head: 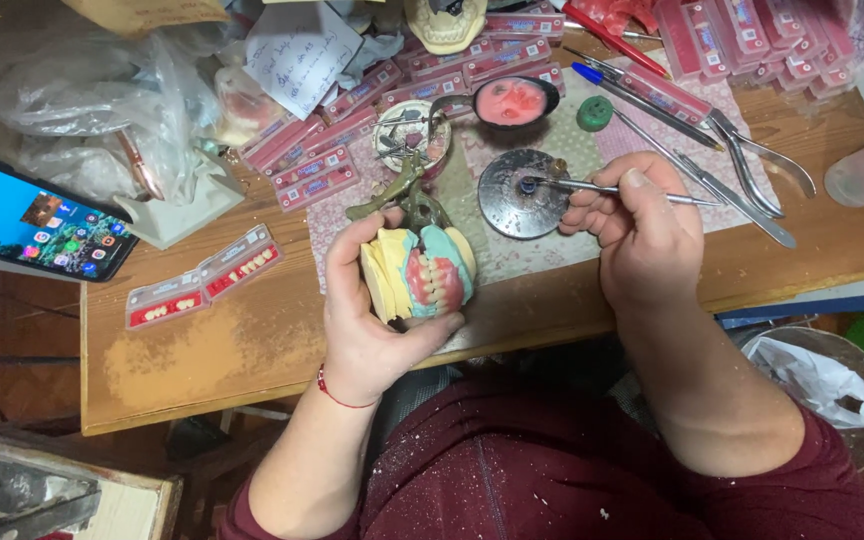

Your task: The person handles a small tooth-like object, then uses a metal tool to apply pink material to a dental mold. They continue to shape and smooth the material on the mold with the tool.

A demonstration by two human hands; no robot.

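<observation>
Head view. We see the left hand (372, 320) wrapped around a denture model on its articulator (420, 268), at the near edge of the wooden workbench (202, 350). The fingers clasp the yellow plaster casts from both sides, so the pink wax and the rows of teeth face upward and towards us, open to view. The right hand (642, 235) pinches a slim metal wax instrument (612, 190) like a pen, its tip resting on a round metal dish (522, 195) just beyond the model, within easy reach. Further away lie pliers (752, 160), a pink-filled mixing bowl (512, 100) and trays of artificial teeth (202, 285); a smartphone (32, 225) sits at far left.
</observation>
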